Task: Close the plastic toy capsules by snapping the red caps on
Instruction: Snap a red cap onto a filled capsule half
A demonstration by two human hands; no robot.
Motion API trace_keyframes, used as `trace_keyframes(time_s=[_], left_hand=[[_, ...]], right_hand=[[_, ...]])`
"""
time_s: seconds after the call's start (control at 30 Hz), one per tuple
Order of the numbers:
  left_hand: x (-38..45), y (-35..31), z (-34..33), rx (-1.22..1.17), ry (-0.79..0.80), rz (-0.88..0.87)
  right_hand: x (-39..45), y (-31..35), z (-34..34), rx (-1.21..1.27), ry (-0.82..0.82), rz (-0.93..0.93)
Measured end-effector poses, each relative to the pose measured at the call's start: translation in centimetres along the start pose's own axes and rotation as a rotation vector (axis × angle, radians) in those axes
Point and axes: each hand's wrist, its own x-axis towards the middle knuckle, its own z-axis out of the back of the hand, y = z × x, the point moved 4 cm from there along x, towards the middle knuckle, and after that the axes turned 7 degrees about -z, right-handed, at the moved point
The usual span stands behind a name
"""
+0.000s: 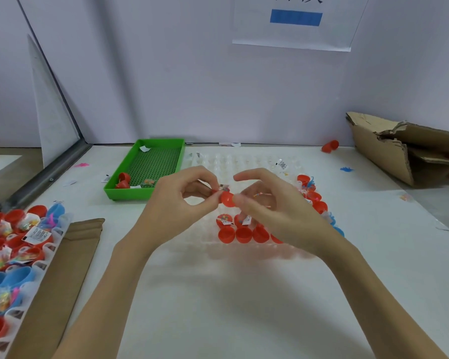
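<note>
At the centre of the frame a red cap (227, 198) is held above the clear tray (244, 161), its dome facing lower right. The left hand (176, 200) pinches it with curled fingertips; the right hand (267, 203) grips its other side, blurred, index finger arched above.

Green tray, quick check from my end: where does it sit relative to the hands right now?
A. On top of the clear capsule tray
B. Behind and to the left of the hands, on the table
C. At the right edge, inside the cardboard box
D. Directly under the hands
B: the green tray lies on the table beyond the left hand, left of the clear capsule tray, while both hands hold a red cap.
</note>
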Motion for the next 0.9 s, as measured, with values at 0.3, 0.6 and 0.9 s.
trace_keyframes(time_s=[0.3, 0.6, 0.9], left_hand=[[0.0, -0.8, -0.5, 0.282, 0.025, -0.232], [-0.2, -1.3, -2.5, 0.393, 0.045, -0.364], [-0.4, -1.4, -3.3, 0.442, -0.051, -0.400]], right_hand=[[0.2, -0.6, -1.5, 0.342, -0.199, -0.109], [0.2, -1.4, -1.5, 0.364, -0.332, -0.150], [0.4, -1.5, -1.4, 0.441, -0.291, -0.129]])
